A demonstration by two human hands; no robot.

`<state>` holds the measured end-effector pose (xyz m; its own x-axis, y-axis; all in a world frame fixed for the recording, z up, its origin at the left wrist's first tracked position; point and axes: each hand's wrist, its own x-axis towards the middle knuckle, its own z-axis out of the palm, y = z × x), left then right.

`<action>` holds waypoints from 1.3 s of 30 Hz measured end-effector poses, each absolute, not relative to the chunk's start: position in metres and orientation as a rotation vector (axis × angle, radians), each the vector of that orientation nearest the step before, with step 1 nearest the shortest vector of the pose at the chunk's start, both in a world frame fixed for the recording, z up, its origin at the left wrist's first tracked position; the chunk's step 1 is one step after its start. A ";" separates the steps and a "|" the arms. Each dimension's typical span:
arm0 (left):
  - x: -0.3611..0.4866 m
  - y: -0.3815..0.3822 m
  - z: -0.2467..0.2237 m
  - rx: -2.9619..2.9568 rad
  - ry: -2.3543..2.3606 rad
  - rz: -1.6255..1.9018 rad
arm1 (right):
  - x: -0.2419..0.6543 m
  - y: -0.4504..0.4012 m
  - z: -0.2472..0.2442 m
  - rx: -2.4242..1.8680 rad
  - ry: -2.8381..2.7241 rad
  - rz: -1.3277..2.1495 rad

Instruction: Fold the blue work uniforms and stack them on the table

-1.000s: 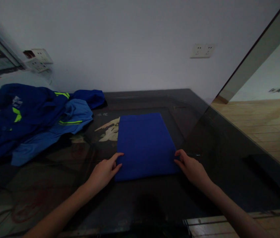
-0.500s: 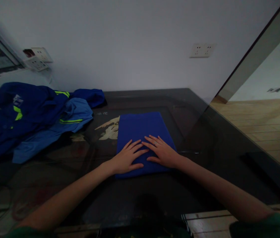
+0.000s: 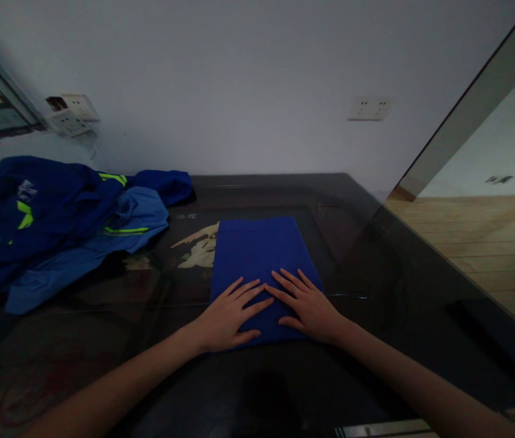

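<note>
A folded blue cloth (image 3: pixel 259 246), roughly rectangular, lies flat on the dark glossy table (image 3: pixel 184 383). My left hand (image 3: pixel 230 313) rests palm down over its near left part, fingers spread. On the near right part lies my right hand (image 3: pixel 309 307), also flat with fingers apart and a ring on one finger. The fingertips of both hands meet or nearly meet near the middle of the cloth. Neither hand grips anything.
A heap of blue work clothes (image 3: pixel 61 213) with yellow-green stripes lies on the table's left side. A dark flat object (image 3: pixel 498 340) is at the right edge. Wall sockets (image 3: pixel 370 108) are behind the table; wooden floor (image 3: pixel 453 237) shows at right.
The whole view has shifted, so everything sits slightly lower in the picture. Both hands stay flat on the cloth, the right one slightly farther right with its fingers a bit more spread.
</note>
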<state>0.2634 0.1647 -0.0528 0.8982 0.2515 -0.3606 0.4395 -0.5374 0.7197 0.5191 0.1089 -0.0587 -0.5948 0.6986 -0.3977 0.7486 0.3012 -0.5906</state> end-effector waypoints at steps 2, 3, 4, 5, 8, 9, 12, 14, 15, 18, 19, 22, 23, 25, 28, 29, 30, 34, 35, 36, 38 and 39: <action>0.261 0.164 -0.053 2.132 0.478 -0.260 | 0.522 0.106 -0.059 1.370 2.488 -1.206; 0.259 0.164 -0.054 2.117 0.468 -0.263 | 0.524 0.105 -0.059 1.361 2.492 -1.219; 0.258 0.164 -0.055 2.103 0.458 -0.269 | 0.526 0.105 -0.060 1.355 2.496 -1.229; 0.257 0.164 -0.055 2.093 0.453 -0.277 | 0.528 0.104 -0.061 1.349 2.499 -1.238; 0.256 0.167 -0.054 2.070 0.455 -0.301 | 0.531 0.105 -0.061 1.349 2.506 -1.243; 0.257 0.167 -0.053 2.061 0.460 -0.303 | 0.531 0.105 -0.060 1.352 2.509 -1.239; 0.260 0.167 -0.048 2.016 0.508 -0.301 | 0.524 0.106 -0.053 1.395 2.513 -1.233; 0.265 0.166 -0.045 1.990 0.586 -0.297 | 0.514 0.106 -0.047 1.458 2.510 -1.245; 0.267 0.165 -0.045 1.987 0.623 -0.293 | 0.509 0.106 -0.044 1.483 2.504 -1.259; 0.274 0.159 -0.047 2.023 0.659 -0.274 | 0.495 0.105 -0.041 1.468 2.460 -1.320; 0.275 0.156 -0.049 2.040 0.654 -0.272 | 0.493 0.104 -0.042 1.443 2.438 -1.342; 0.277 0.148 -0.054 2.074 0.659 -0.264 | 0.489 0.101 -0.047 1.407 2.389 -1.395; 0.276 0.145 -0.055 2.073 0.663 -0.252 | 0.489 0.099 -0.048 1.410 2.384 -1.414; 0.274 0.145 -0.056 2.031 0.677 -0.204 | 0.490 0.098 -0.048 1.427 2.381 -1.482; 0.268 0.160 -0.059 1.852 0.792 -0.062 | 0.500 0.107 -0.050 1.622 2.339 -1.648; 0.265 0.171 -0.063 1.798 0.868 -0.001 | 0.507 0.115 -0.054 1.758 2.314 -1.676; 0.261 0.184 -0.069 1.764 0.965 0.057 | 0.515 0.125 -0.059 1.922 2.288 -1.663; 0.243 0.242 -0.112 1.645 1.488 0.074 | 0.553 0.177 -0.102 2.437 2.100 -1.296; 0.240 0.253 -0.125 1.516 1.603 0.034 | 0.561 0.190 -0.115 2.509 1.951 -1.248; 0.238 0.263 -0.136 1.385 1.686 0.013 | 0.567 0.200 -0.127 2.577 1.774 -1.230; 0.237 0.275 -0.153 1.193 1.759 0.004 | 0.572 0.214 -0.147 2.660 1.502 -1.236; 0.237 0.279 -0.159 1.151 1.765 0.013 | 0.571 0.218 -0.155 2.685 1.430 -1.244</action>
